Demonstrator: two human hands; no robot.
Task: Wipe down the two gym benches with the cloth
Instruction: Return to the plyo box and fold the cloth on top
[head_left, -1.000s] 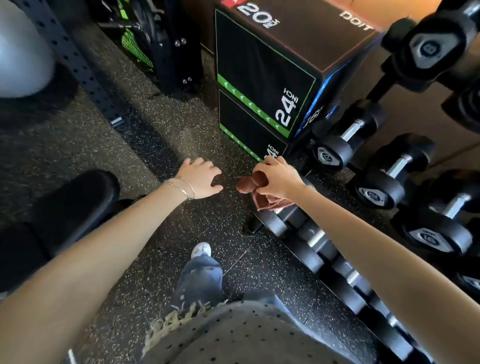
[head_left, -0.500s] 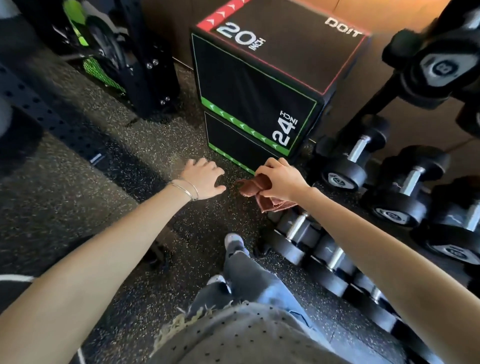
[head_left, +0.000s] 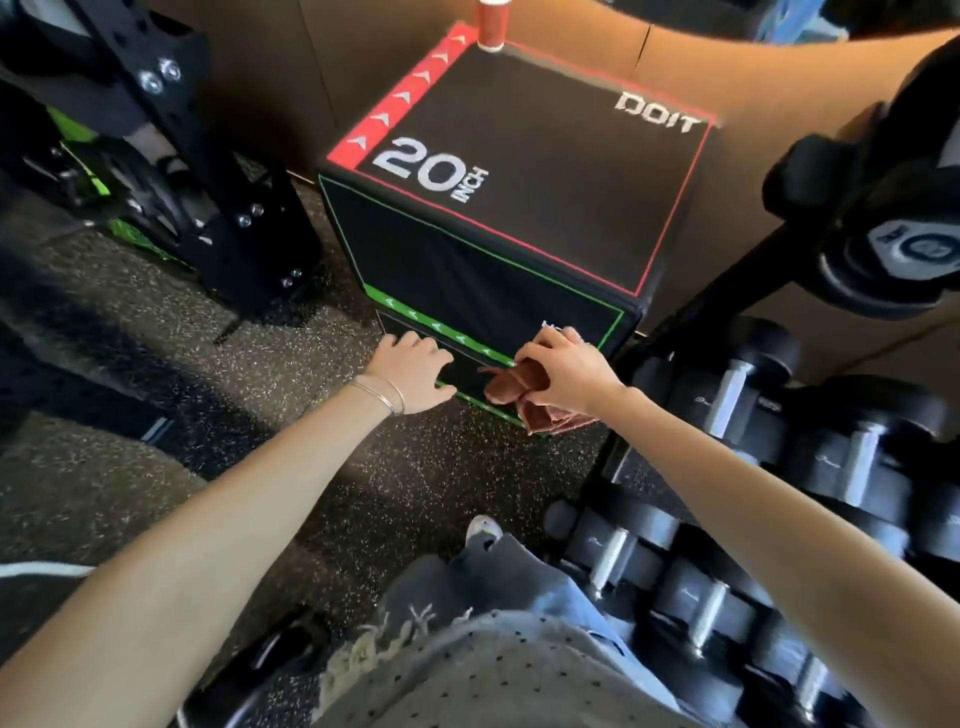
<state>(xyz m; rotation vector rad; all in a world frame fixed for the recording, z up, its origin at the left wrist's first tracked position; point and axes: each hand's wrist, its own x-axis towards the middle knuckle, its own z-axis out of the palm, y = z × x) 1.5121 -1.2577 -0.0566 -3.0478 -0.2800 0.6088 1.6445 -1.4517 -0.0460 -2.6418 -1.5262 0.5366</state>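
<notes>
**Cloth in right hand, no bench in clear view**

Cloth (head_left: 524, 395), reddish-brown, is bunched in the right hand (head_left: 569, 371), which is closed around its upper folds with fingers curled over; loose ends hang below the palm. The hand and cloth sit in front of the lower near face of the plyo box (head_left: 519, 171), close to its bottom corner. Contact between cloth and box cannot be told.

Left hand (head_left: 410, 366) holds nothing: fingers spread and slightly bent, palm down, just left of the cloth and also in front of the box's lower face. Thin bracelets (head_left: 382, 397) on that wrist.

Right of the box: a rack of dumbbells (head_left: 727, 405). Left of the box: a black steel frame (head_left: 208, 208). A red cylinder (head_left: 492, 23) stands on the box's far corner. No bench can be identified for certain; dark padding at the lower left edge is too cropped to tell.

Handling judgement: the cloth looks soft, light and limp, with no slip risk in a fist. For wiping it would likely work better refolded into a flat pad under the palm, held by its edges, than as a wad.
</notes>
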